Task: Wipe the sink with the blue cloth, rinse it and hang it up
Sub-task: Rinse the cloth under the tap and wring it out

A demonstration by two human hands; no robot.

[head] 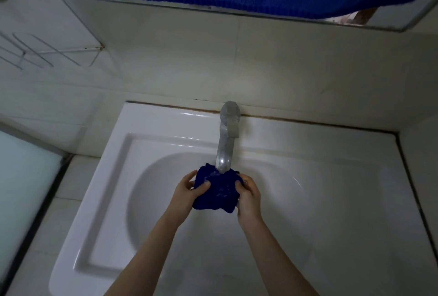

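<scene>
Right now both hands grip the bunched dark-blue wet cloth (pixel 216 191) over the white ceramic sink basin (pixel 151 201), directly under the chrome tap spout (pixel 225 151). Left hand (pixel 187 191) is at the cloth's 9 o'clock w/ fingers curled into the fabric; right hand (pixel 248 197) is at 3 o'clock, closed on the other edge. Water seems to hit the cloth's top, approx 12 o'clock. Risk: squeezing hard under the stream could splash onto the rim & tiled wall (pixel 284 70); a loose, soaked corner may slip free.
</scene>
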